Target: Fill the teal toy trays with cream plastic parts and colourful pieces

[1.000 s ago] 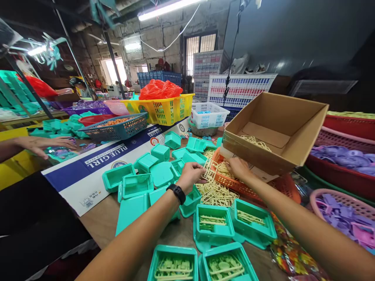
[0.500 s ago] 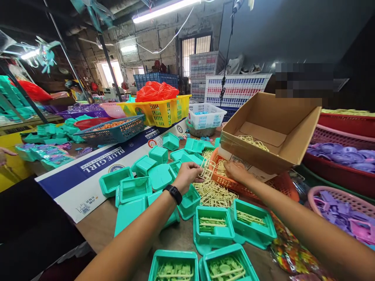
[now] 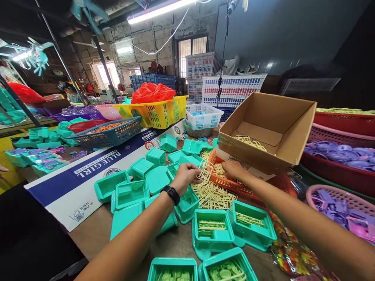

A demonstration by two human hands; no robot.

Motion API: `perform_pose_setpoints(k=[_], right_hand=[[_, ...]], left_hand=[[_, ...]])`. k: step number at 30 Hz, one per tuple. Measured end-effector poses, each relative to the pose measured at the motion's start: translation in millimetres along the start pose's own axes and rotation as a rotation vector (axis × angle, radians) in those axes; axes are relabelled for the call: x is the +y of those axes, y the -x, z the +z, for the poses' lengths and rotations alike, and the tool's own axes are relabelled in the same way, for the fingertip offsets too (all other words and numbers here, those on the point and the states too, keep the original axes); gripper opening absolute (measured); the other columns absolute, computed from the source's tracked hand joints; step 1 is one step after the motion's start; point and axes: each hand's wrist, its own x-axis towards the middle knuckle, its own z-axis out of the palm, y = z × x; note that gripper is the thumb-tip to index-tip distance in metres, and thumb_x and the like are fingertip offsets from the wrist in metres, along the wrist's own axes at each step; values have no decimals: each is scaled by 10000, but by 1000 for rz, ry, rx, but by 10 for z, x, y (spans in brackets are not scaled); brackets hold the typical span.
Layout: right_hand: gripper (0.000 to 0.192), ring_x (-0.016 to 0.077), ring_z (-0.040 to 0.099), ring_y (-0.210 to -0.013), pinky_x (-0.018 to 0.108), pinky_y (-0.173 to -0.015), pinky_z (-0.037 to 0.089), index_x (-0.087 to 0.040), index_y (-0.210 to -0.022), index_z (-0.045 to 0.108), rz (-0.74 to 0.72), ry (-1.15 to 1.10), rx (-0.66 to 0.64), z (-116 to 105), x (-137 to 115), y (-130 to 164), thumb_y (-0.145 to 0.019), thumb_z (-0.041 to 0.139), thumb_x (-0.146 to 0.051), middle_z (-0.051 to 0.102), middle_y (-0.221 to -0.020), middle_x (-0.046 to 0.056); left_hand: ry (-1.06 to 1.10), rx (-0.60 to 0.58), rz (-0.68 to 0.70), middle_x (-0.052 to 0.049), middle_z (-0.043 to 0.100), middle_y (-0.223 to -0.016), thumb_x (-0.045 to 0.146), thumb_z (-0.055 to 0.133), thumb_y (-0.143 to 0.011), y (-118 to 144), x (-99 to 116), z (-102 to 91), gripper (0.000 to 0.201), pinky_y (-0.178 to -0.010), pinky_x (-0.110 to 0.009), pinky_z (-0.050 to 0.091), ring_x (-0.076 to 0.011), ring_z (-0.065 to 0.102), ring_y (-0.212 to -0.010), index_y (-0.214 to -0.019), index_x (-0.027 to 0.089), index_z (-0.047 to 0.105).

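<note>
My left hand (image 3: 186, 175), with a black band on the wrist, pinches a pale yellow plastic frame of small parts (image 3: 206, 171). Just right of it, my right hand (image 3: 233, 170) reaches into an orange basket (image 3: 249, 191) beneath the cardboard box, its fingers closed around pale yellow frames (image 3: 219, 170) and partly hidden. Below both hands lies a heap of loose pale yellow pieces (image 3: 215, 196). Nearer to me, green plastic boxes (image 3: 213, 244) hold pale yellow parts. Several other green boxes (image 3: 131, 193) stand at the left of my left hand.
A tilted cardboard box (image 3: 263, 128) with more yellow frames rests over the orange basket. Pink (image 3: 348, 199) and red baskets of purple parts stand at right. Behind are a yellow basket (image 3: 164, 113), a white basket (image 3: 205, 117) and a blue-grey basket (image 3: 114, 134).
The view has shifted slightly. My left hand still holds the yellow frame, and my right hand stays in the orange basket, a little lower over the frames there.
</note>
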Motion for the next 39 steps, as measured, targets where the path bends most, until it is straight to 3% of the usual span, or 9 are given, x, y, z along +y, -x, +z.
perform_pose_setpoints(k=[5, 8, 11, 13, 15, 22, 25, 31, 39], right_hand=[[344, 241, 663, -942, 321, -756, 443, -119, -1030, 700, 103, -107, 244, -164, 34, 289, -1003, 380, -240, 710, -1109, 190], [394, 217, 649, -874, 297, -721, 426, -143, -1017, 685, 111, -203, 350, -270, 83, 511, -1013, 333, -320, 722, -1031, 143], [414, 165, 607, -698, 253, -630, 426, -162, -865, 659, -19, -409, 261, -389, 140, 722, -976, 396, -462, 688, -780, 61], [454, 146, 577, -636, 243, -584, 426, -159, -877, 653, -112, -565, 167, -457, 192, 845, -958, 391, -521, 677, -764, 47], [505, 148, 590, -655, 246, -595, 439, -148, -966, 677, -73, -550, 136, -483, 266, 943, -985, 325, -510, 693, -804, 59], [173, 234, 686, -759, 313, -681, 489, -88, -796, 743, 309, -166, -42, -103, 583, 977, -849, 583, -128, 726, -795, 155], [143, 234, 695, -827, 364, -735, 550, -85, -947, 731, 394, -97, -101, 66, 642, 858, -859, 665, -176, 734, -916, 157], [316, 207, 656, -1031, 417, -917, 570, -166, -1143, 663, 365, -111, -87, 218, 695, 674, -956, 636, -419, 677, -1168, 95], [363, 229, 639, -1038, 418, -882, 579, -157, -1194, 632, 295, -139, -66, 346, 817, 723, -952, 638, -426, 641, -1202, 82]], left_hand=[[17, -28, 49, 14, 561, -595, 38, 729, -777, -88, 1, -11, 254, -557, -252, 600, -110, 601, -536, -603, 128, 567], [13, -65, 107, -2, 609, -644, 54, 755, -755, -130, 43, 68, 222, -624, -217, 560, -97, 590, -598, -599, 126, 614], [-5, -140, 229, -14, 669, -749, 13, 734, -743, -144, 75, 225, 224, -695, -160, 500, -80, 604, -704, -584, 124, 622], [-5, -240, 249, -6, 646, -714, 25, 700, -771, -125, 71, 329, 215, -656, -167, 498, -83, 586, -668, -605, 127, 607], [19, -315, 209, 11, 590, -646, 72, 688, -801, -84, 51, 392, 188, -581, -200, 521, -95, 553, -594, -648, 133, 600], [204, -255, 40, 2, 599, -661, 27, 630, -852, 102, 34, 323, 196, -603, -277, 625, -109, 610, -578, -696, 128, 567], [291, -262, -52, -10, 626, -675, 2, 610, -861, 158, 56, 289, 204, -637, -307, 640, -135, 660, -593, -721, 136, 546], [330, -264, -60, -34, 665, -724, 13, 628, -867, 202, 22, 232, 194, -685, -313, 645, -142, 688, -622, -737, 133, 548], [317, -204, -63, 6, 619, -651, -17, 606, -864, 340, 53, 118, 224, -764, -352, 656, -105, 641, -574, -700, 127, 553]])
